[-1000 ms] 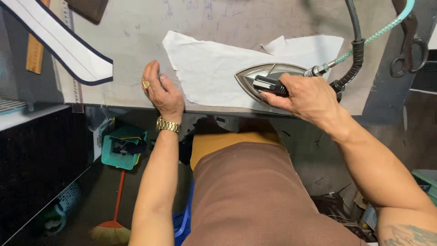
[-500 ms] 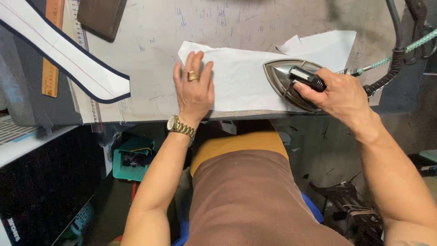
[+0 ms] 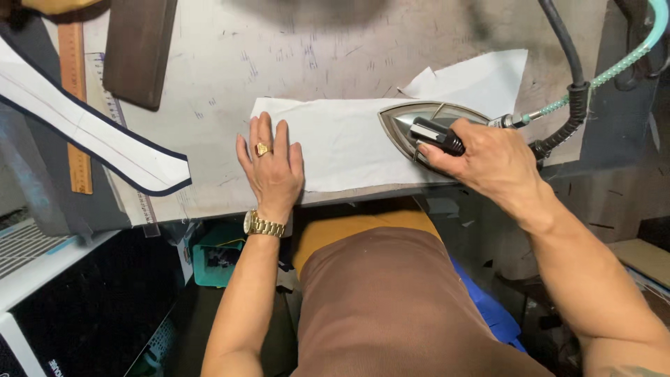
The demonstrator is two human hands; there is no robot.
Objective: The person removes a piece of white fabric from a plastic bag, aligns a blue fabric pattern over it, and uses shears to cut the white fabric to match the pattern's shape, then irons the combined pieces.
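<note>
A single head-worn camera looks steeply down, close over the grey worktop (image 3: pixel 209 63) filling the frame's upper half, the wearer's lap below.

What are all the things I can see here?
Cloth: 1, white, flat on table under iron.
Iron: 1, silver with black handle, on cloth's right end.
Hoses: 2, black and teal, at iron's back.
Table: 1, grey, marked.
Pattern strip: 1, white with navy edge, left.
Ruler: 1, wooden, far left.
Block: 1, dark brown, upper left.
Left hand: flat on cloth, gold ring and watch.
Right hand: grips iron handle.
</note>
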